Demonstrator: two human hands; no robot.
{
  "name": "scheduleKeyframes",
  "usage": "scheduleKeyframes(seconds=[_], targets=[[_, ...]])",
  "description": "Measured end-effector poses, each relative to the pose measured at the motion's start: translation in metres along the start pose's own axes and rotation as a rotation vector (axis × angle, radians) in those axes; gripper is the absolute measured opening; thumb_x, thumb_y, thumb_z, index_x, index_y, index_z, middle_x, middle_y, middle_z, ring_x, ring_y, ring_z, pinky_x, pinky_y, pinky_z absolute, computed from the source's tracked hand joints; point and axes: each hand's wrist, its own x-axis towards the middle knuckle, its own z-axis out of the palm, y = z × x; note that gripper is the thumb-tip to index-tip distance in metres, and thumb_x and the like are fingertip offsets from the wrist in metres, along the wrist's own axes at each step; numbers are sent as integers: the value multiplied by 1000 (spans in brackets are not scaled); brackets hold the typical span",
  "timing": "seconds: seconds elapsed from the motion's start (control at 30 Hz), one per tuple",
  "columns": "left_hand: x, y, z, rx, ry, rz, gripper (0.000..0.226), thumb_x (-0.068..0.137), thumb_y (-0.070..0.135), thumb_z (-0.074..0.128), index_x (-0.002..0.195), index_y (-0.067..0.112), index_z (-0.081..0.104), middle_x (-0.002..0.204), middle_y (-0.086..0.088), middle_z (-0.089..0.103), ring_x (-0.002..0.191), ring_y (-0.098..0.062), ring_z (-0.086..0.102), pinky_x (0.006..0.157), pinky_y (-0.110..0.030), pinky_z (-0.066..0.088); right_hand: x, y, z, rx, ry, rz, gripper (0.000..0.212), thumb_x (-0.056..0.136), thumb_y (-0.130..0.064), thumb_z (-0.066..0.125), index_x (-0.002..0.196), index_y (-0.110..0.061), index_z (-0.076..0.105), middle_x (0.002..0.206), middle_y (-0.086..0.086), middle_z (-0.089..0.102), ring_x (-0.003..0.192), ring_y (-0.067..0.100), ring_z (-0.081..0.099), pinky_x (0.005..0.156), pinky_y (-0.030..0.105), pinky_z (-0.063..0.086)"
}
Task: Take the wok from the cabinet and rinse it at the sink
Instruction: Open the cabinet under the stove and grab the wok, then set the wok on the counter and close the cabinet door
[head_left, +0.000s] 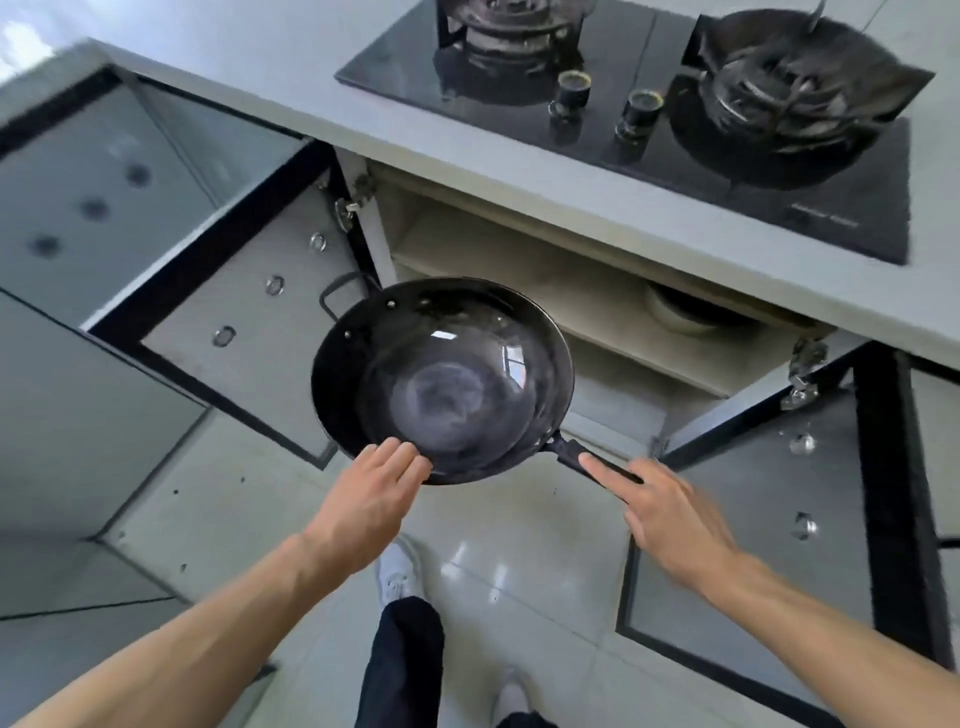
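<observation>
1. I hold the wok (442, 381) out in front of the open cabinet (597, 317), below the counter edge and above the floor.
2. My right hand (670, 514) curls around the long handle (582, 457), forefinger laid straight along it.
3. My left hand (371, 499) presses flat against the near rim, fingers straight and together, steadying rather than gripping.
4. To carry it well, I judge I should keep the bowl level, clear both open doors (244, 317), and let the handle hand bear the weight.
5. No sink is in view, only the hob (649, 135) above.
</observation>
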Motion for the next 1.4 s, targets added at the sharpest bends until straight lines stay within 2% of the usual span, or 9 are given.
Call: scheduleKeyframes(seconds=[0.3, 0.47, 0.63, 0.73, 0.87, 1.1, 1.3, 1.4], targets=[[-45, 48, -140, 77, 49, -18, 29, 70, -9, 66, 89, 11, 58, 84, -3, 52, 75, -25, 46, 62, -34, 39, -92, -33, -123, 34, 109, -57, 76, 90, -4, 52, 149, -43, 24, 92, 0, 46, 84, 22, 50, 70, 37, 50], [-59, 62, -213, 99, 90, 8, 29, 71, -9, 62, 91, 11, 58, 85, -3, 52, 75, -24, 45, 63, -34, 41, -138, -56, -176, 44, 181, -47, 76, 91, -5, 52, 150, -42, 21, 92, 0, 48, 82, 20, 52, 72, 35, 51], [-64, 63, -261, 124, 171, 87, 28, 71, -8, 62, 90, 11, 56, 85, -2, 50, 75, -23, 42, 62, -35, 42, -170, -73, -213, 5, 277, -18, 74, 93, -8, 52, 150, -42, 20, 91, -3, 46, 77, 15, 49, 64, 30, 51], [-62, 63, -281, 140, 205, 101, 24, 74, -4, 66, 87, 13, 54, 83, -1, 47, 74, -23, 42, 63, -36, 41, -184, -76, -229, 0, 322, -2, 72, 94, -10, 52, 150, -41, 20, 90, -4, 45, 76, 14, 47, 63, 29, 50], [-54, 73, -303, 147, 245, 163, 27, 69, -9, 62, 86, 11, 56, 83, -2, 49, 75, -25, 44, 64, -37, 41, -209, -78, -246, 9, 381, 69, 73, 92, -7, 51, 149, -42, 23, 88, -4, 44, 75, 15, 47, 63, 28, 48], [-11, 124, -341, 157, 310, 291, 31, 62, -13, 57, 83, 10, 52, 81, -3, 48, 72, -25, 43, 61, -37, 40, -253, -41, -273, 55, 477, 186, 70, 95, -10, 48, 148, -46, 21, 95, -2, 47, 80, 18, 51, 72, 33, 50], [45, 195, -349, 188, 360, 398, 28, 65, -11, 57, 84, 10, 55, 80, -4, 49, 71, -24, 42, 59, -36, 39, -285, 30, -282, 89, 539, 281, 69, 95, -13, 48, 147, -49, 20, 90, -6, 45, 77, 16, 49, 65, 29, 46], [75, 236, -348, 208, 359, 423, 27, 67, -11, 57, 85, 9, 57, 81, -5, 51, 73, -26, 45, 61, -37, 40, -301, 74, -284, 92, 518, 325, 70, 95, -14, 48, 147, -49, 18, 89, -5, 46, 78, 16, 48, 68, 30, 46]])
